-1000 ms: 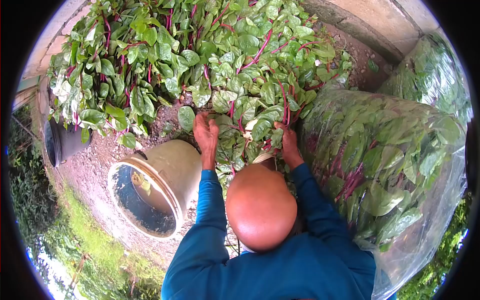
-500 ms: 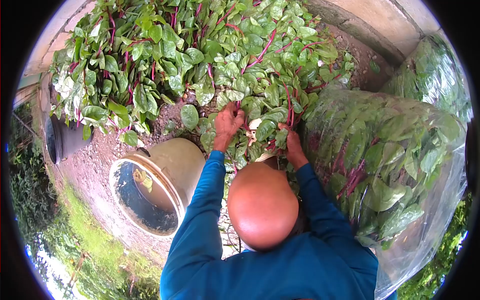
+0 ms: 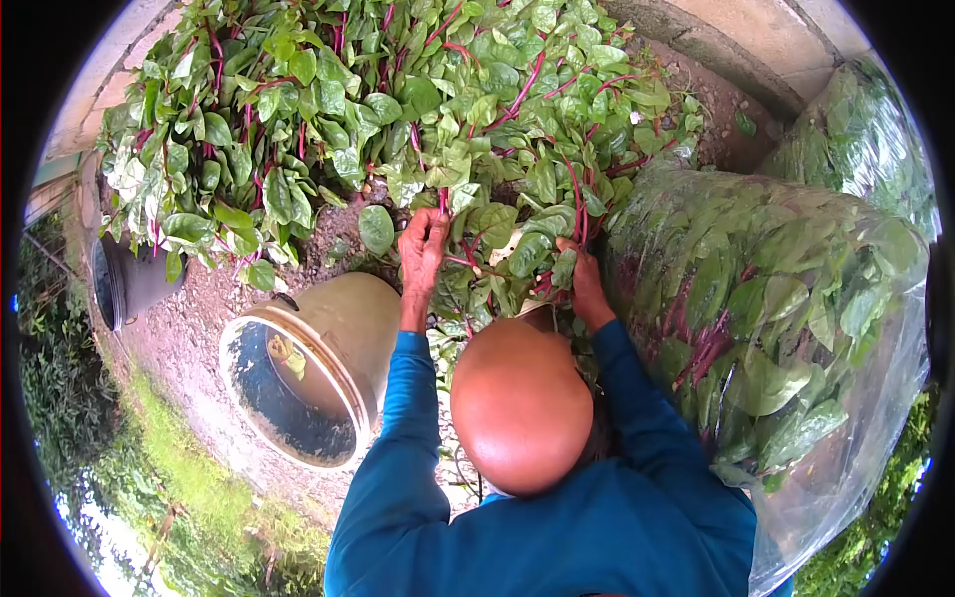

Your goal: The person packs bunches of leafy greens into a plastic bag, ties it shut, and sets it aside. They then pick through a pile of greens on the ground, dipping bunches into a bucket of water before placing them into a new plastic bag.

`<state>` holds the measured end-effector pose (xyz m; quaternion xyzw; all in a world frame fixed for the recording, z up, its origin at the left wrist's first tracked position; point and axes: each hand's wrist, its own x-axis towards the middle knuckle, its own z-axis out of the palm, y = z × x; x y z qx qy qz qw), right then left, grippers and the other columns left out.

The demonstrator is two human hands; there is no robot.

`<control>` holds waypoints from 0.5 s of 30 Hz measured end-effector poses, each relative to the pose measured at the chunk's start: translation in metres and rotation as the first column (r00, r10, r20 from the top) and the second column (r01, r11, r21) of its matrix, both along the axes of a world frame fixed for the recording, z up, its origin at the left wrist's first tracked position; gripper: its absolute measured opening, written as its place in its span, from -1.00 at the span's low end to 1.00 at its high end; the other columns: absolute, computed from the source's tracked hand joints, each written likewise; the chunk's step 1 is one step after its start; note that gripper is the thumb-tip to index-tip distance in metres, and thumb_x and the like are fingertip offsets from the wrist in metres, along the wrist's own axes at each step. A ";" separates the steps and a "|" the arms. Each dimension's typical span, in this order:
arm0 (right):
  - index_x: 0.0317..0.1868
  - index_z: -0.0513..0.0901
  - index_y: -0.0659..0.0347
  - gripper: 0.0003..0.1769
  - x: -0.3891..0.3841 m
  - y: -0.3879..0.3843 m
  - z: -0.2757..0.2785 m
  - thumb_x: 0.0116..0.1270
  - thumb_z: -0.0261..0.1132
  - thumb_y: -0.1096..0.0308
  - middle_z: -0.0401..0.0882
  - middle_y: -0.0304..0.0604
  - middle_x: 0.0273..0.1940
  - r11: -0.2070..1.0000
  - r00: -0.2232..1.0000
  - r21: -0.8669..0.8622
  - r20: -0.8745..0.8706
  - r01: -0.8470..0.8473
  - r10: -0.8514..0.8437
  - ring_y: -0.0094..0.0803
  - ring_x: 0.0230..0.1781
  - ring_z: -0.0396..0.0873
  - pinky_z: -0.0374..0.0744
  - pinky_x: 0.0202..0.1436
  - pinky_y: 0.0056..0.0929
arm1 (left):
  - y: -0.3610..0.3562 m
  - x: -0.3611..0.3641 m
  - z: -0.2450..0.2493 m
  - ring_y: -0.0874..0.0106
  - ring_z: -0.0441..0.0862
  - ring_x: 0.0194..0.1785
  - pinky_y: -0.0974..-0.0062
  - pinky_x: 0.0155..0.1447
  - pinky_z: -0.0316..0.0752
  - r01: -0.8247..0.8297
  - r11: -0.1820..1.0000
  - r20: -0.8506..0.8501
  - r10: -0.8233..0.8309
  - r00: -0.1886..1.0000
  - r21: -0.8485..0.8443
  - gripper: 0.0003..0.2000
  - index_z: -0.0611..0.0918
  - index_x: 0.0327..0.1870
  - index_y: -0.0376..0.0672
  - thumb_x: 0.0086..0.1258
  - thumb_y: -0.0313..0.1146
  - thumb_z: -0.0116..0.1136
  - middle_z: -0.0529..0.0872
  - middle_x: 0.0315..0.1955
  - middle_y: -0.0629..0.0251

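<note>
Nearest me, at 6 o'clock: blue sleeves (image 3: 418, 438) and the top of the person's head (image 3: 520, 403). I read left and right from the person, who faces 12 o'clock.

At 9 o'clock from the head, a tan jar (image 3: 328, 338) lies on its side on gravel ground (image 3: 184, 333), open mouth toward me. At 3 o'clock, a clear plastic bag (image 3: 786, 298) packed with green leaves sits against the right sleeve.

Left hand (image 3: 421, 251), at 11 o'clock from the head: fingers closed, pinching a red stem (image 3: 443, 202) that runs up from the fingertips into the greens.

Right hand (image 3: 589, 286), at 1 o'clock from the head: curled closed around a bunch of red stems (image 3: 577, 221), fingers half buried in leaves, just beside the bag. The two hands are apart, with loose leaves between them.

Beyond the hands, a heap of leafy greens (image 3: 398, 90) with red stems fills the view from 10 to 1 o'clock. A dark pot (image 3: 124, 284) sits at the 9 o'clock edge, under the heap's left end. Farthest out are a concrete ledge (image 3: 756, 45) at 1 o'clock and a second bag of leaves (image 3: 865, 139) at 2 o'clock.
</note>
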<state>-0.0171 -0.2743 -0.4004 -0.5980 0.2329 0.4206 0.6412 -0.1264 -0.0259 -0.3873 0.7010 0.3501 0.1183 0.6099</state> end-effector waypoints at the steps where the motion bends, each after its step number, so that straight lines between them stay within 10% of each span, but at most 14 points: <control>1: -0.09 0.64 0.16 -0.59 -0.001 0.002 -0.003 0.20 0.40 0.05 0.58 -0.32 -0.32 1.000 1.000 0.003 -0.005 -0.003 0.003 -0.48 -0.37 0.56 0.52 -0.27 -0.39 | 0.004 0.001 -0.005 0.65 0.32 -0.40 0.56 -0.31 0.28 -0.003 1.000 -0.005 0.003 1.000 0.003 -0.84 0.56 -0.31 -0.16 0.50 -0.33 0.10 0.49 -0.48 0.56; 7: -0.11 0.70 0.17 -0.67 -0.001 0.001 -0.012 0.28 0.39 0.10 0.61 -0.39 -0.33 0.998 1.000 -0.057 0.020 0.025 -0.024 -0.58 -0.38 0.55 0.51 -0.27 -0.51 | 0.015 -0.008 -0.014 0.64 0.38 -0.33 0.61 -0.23 0.27 -0.012 0.996 -0.106 0.003 0.994 -0.084 -0.79 0.58 -0.19 -0.16 0.51 -0.20 0.10 0.56 -0.42 0.49; 12: -0.14 0.70 0.22 -0.66 -0.002 -0.005 -0.027 0.31 0.39 0.10 0.64 -0.39 -0.31 0.970 0.941 -0.165 0.262 -0.176 0.215 -0.64 -0.36 0.53 0.50 -0.27 -0.54 | 0.015 -0.007 0.019 0.51 0.55 -0.33 0.47 -0.25 0.48 -0.053 0.811 -0.003 0.067 0.998 0.582 -0.77 0.61 -0.25 -0.23 0.51 -0.23 0.15 0.62 -0.39 0.36; 15: -0.15 0.70 0.24 -0.66 -0.001 -0.002 -0.015 0.32 0.39 0.10 0.64 -0.39 -0.31 0.955 0.915 -0.195 0.294 -0.225 0.276 -0.68 -0.35 0.51 0.49 -0.28 -0.55 | 0.008 0.005 0.072 0.45 0.57 -0.26 0.44 -0.16 0.48 -0.268 0.942 0.136 0.244 0.960 0.202 -0.75 0.57 -0.24 -0.24 0.55 -0.21 0.09 0.65 -0.40 0.27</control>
